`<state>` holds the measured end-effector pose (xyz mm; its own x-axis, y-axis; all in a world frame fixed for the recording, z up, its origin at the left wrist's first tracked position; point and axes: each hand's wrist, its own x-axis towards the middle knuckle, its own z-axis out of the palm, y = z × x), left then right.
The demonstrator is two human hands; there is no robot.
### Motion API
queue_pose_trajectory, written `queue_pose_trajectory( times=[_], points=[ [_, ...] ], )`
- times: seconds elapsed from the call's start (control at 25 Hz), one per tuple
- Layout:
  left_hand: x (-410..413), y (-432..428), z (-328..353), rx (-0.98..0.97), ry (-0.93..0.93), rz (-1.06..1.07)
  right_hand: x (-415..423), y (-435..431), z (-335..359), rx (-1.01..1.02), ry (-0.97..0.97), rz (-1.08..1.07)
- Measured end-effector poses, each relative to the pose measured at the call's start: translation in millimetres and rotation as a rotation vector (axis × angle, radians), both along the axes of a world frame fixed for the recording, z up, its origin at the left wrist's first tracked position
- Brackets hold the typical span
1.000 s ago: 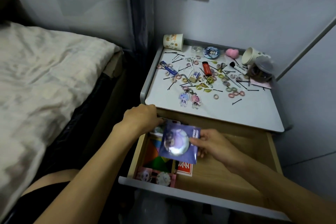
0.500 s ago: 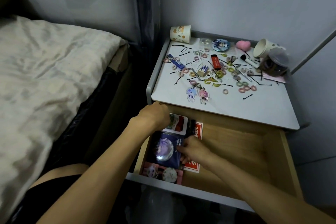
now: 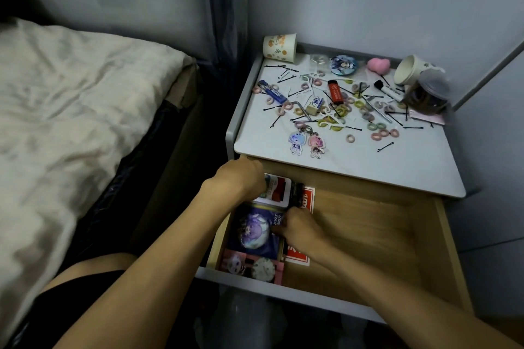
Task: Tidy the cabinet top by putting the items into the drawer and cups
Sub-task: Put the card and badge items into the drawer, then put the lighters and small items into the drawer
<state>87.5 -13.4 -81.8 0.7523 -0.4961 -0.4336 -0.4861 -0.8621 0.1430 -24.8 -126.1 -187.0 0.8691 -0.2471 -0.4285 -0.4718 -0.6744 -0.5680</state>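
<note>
Two hands (image 3: pixel 241 178) (image 3: pixel 302 231), two paper cups (image 3: pixel 279 47) (image 3: pixel 411 69), one packet (image 3: pixel 252 228)

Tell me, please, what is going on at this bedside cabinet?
A person is tidying it. The drawer is pulled open. The right hand pinches a purple badge packet lying at the drawer's left side, while the left hand is at a white-and-red card behind it, fingers hidden. The cabinet top holds scattered hair ties, hairpins, a red lighter, keychains, an upright paper cup and a tipped paper cup.
</note>
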Motion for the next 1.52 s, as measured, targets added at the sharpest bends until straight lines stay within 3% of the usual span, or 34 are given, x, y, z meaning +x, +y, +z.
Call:
queue_pose_trajectory(
  times=[0.32, 0.48, 0.8, 0.96, 1.12, 1.2, 1.36, 1.52],
  points=[
    [-1.2, 0.4, 2.1, 0.011, -0.011, 0.0, -1.3, -5.1, 6.1, -0.002, -0.061, -0.046],
    [-2.8, 1.0, 7.7, 0.006, -0.03, 0.028, 0.0, -26.2, 20.1, -0.124, -0.13, -0.188],
    [-1.8, 2.5, 16.0, -0.021, -0.223, 0.033, 5.5, -39.4, 8.2, -0.12, -0.15, -0.139],
    [-5.8, 0.2, 26.6, -0.327, -0.24, 0.12, -1.1, -49.7, 40.7, -0.124, -0.249, -0.087],
    [-5.6, -11.9, 53.4, -0.884, 0.195, 0.396, -1.6, -75.0, 102.9, -0.179, -0.392, -0.047],
    [7.7, -26.4, 61.2, -0.965, 0.183, 0.441, 16.2, -101.0, 121.7, -0.225, -0.457, -0.118],
    [62.3, -62.6, 42.4, -0.858, -0.074, 0.427, 81.9, -149.9, 131.7, -0.279, -0.45, -0.134],
    [109.9, -98.6, 26.7, -0.434, -0.328, 0.347, 150.6, -177.7, 127.7, -0.398, -0.43, -0.093]
  ],
)
